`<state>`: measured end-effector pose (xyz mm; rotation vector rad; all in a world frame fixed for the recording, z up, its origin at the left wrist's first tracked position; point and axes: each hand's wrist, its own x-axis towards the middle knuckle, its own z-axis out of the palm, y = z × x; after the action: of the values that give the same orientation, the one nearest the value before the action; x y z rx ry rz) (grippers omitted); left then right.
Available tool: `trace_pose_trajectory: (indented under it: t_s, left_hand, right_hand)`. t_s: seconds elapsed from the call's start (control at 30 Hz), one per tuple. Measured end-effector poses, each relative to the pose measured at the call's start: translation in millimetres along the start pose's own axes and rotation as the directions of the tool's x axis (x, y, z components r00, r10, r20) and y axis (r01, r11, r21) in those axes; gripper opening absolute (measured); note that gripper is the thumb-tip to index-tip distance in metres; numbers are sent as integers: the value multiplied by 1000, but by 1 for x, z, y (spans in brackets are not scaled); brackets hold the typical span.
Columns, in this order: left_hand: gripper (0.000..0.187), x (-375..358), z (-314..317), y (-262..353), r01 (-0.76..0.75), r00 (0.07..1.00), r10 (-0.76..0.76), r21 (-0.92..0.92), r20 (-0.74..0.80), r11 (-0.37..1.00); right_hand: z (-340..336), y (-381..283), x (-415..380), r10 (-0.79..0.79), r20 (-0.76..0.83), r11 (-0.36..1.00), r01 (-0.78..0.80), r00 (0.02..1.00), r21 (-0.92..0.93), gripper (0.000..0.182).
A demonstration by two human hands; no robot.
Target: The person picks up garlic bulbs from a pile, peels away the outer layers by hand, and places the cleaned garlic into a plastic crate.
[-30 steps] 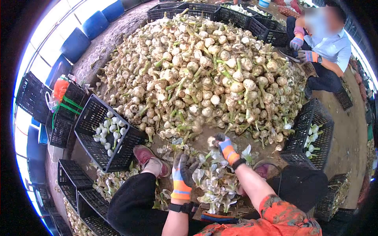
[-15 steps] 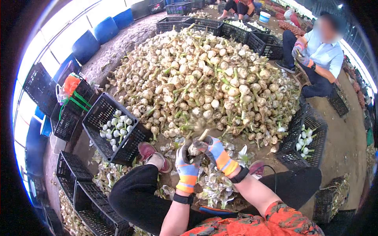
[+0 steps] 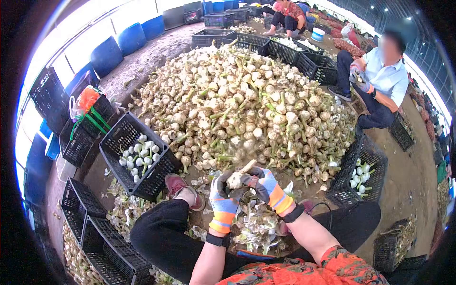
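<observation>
One view, head-worn: looks forward and steeply down from above my own lap, wide and round-edged, my gloved hands (image 3: 243, 190) close at bottom centre, garlic heap (image 3: 247, 109) beyond, far crates and seated people smaller at top.

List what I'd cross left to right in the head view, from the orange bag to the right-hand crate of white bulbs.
Orange bag → left crate with white bulbs → gloved left hand → garlic bulb → gloved right hand → right crate, also with white bulbs.
</observation>
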<state>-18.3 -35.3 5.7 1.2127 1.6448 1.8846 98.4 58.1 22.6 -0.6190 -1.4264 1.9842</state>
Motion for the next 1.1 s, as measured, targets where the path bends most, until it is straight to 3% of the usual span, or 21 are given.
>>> trace_pose_trajectory:
  t_s: [0.03, 0.1, 0.13, 0.17, 0.23, 0.27, 0.33, 0.37, 0.43, 0.5, 0.57, 0.63, 0.67, 0.73, 0.77, 0.87, 0.9, 0.93, 0.97, 1.0, 1.1]
  left_hand:
    - [55, 2, -1, 4, -81, 997, 81, 157, 6, 984]
    - [55, 6, -1, 19, -147, 989, 144, 258, 33, 955]
    - [55, 7, -1, 24, -214, 977, 203, 358, 68, 909]
    - [55, 6, 0, 17, -215, 977, 204, 357, 68, 909]
    - [51, 4, 2, 3, -70, 997, 72, 76, -23, 995]
    - [51, 1, 2, -4, -68, 997, 71, 78, -27, 995]
    - [53, 0, 4, 1, 156, 985, -173, -404, -4, 901]
    - [53, 0, 2, 3, 157, 985, -173, -405, -3, 901]
    - [56, 4, -3, 17, 343, 938, -317, -490, 139, 801]
    - [50, 5, -5, 23, 358, 934, -311, -489, 178, 795]
    - [50, 5, -6, 30, 428, 904, -366, -517, 223, 742]
    - [49, 4, -1, 21, 385, 922, -346, -524, 176, 759]
    - [49, 3, 1, 17, 338, 938, -324, -534, 124, 775]
    - [49, 1, 1, 21, 378, 923, -351, -556, 161, 740]
    - [49, 1, 0, 22, 416, 906, -376, -576, 195, 704]
    - [43, 0, 2, 14, 418, 904, -381, -578, 192, 701]
    - [41, 1, 3, 13, 408, 909, -376, -554, 177, 726]
    - [41, 2, 4, 12, 409, 909, -374, -552, 181, 727]
    - [41, 3, 5, 9, 382, 921, -358, -523, 152, 761]
    - [42, 3, 5, 9, 357, 931, -343, -494, 121, 793]
    - [44, 5, -4, 11, 434, 898, -387, -571, 210, 697]
  right_hand:
    - [1, -2, 0, 0, 1, 1000, 0, 1000, -2, 28]
    - [4, -8, -3, 39, -33, 987, -33, 999, 159, 27]
    - [0, -3, -2, -121, 32, 963, 125, 992, -238, 25]
    - [1, -2, -2, -122, 31, 963, 126, 992, -239, 25]
    - [10, -8, 1, 54, -54, 992, -48, 997, 117, 22]
    - [9, -5, 2, 40, -53, 987, -31, 998, 157, 19]
    - [4, -2, 3, 24, -28, 991, -20, 999, 132, 19]
    - [0, -1, 3, 4, -7, 994, -4, 1000, 106, 18]
    - [-8, -6, 3, -21, 57, 995, 15, 998, 96, 22]
    - [-13, -11, 1, -64, 77, 997, 67, 995, -42, 24]
    - [-24, -6, 5, -76, 94, 997, 74, 993, 20, 26]
    - [-28, -7, 6, -109, 31, 972, 113, 994, -206, 33]
    - [-30, -7, 6, -111, 28, 972, 114, 993, -206, 33]
    - [-25, -13, 5, -320, 138, 748, 339, 937, -571, 36]
    - [-22, -14, 4, -320, 136, 748, 338, 938, -571, 36]
    - [-15, -11, 1, -492, 133, 482, 397, 860, -781, 34]
    - [-13, -3, 2, -494, 130, 483, 396, 859, -781, 34]
    - [-11, 12, 4, -450, -106, 746, 309, 887, -590, 29]
    - [-12, 25, 7, -326, -312, 922, 228, 892, -312, 25]
    - [-16, 28, 11, -140, -321, 986, 101, 937, -135, 19]
    - [-18, 31, 14, -35, -208, 998, 24, 977, -56, 14]
